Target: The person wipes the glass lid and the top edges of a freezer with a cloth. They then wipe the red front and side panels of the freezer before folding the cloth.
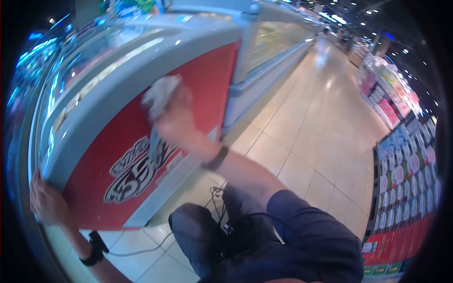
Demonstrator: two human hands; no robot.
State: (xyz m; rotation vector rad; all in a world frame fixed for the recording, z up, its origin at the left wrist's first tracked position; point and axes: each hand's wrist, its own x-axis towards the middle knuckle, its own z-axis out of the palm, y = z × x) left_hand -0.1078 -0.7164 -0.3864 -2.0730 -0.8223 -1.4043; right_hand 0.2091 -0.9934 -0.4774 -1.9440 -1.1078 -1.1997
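Note:
In front of me stands a chest freezer with a red end panel (101, 165) framed in grey and printed with black-and-white lettering. My right hand (177, 118), smeared by motion, is closed on a crumpled white cloth (162, 94) against the upper part of the panel. A loose end of the cloth appears to hang below the hand over the lettering. My left hand (49, 202) grips the freezer's grey edge (49, 177) at the lower left, its fingers curled over the side. Both wrists wear dark bands.
Cables (216, 198) run beside my bent knees over the tiled floor (302, 155). Another glass-sided freezer (273, 47) adjoins on the right, along an aisle. A shelf of packaged goods (406, 174) stands at the far right.

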